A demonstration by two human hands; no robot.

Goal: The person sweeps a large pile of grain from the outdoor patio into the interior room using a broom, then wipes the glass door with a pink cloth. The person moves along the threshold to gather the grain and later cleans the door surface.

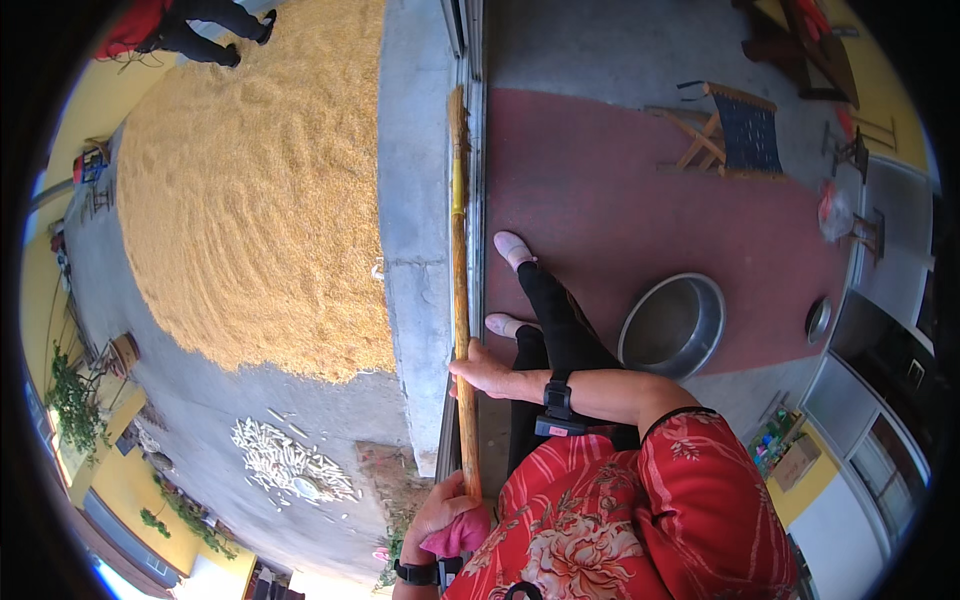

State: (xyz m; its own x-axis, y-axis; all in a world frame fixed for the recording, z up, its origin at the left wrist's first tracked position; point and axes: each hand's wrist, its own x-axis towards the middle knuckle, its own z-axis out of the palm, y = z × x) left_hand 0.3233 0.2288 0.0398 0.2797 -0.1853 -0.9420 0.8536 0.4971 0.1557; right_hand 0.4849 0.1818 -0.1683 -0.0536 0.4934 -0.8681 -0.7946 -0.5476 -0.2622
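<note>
My right hand (484, 371) is closed around the wooden handle (462, 300) of a long-handled broom. Lower in the picture, my left hand (444, 504) grips the handle's end, and a pink cloth (459, 532) is bunched against that hand. The broom's bristle head (457, 112) is at the far end, past a yellow binding. From my viewpoint the broom runs along a metal sliding-door track (477, 225). Beyond the pale concrete sill (412, 225), a wide layer of yellow grain (262, 202), apparently corn kernels, covers the ground in raked ridges.
A heap of pale corncobs (289, 461) lies on concrete beside the grain. Another person's legs (217, 34) are at the grain's far edge. Indoors, a large metal basin (671, 326) and a folding stool (742, 131) stand on the floor. A potted plant (122, 354) is outside.
</note>
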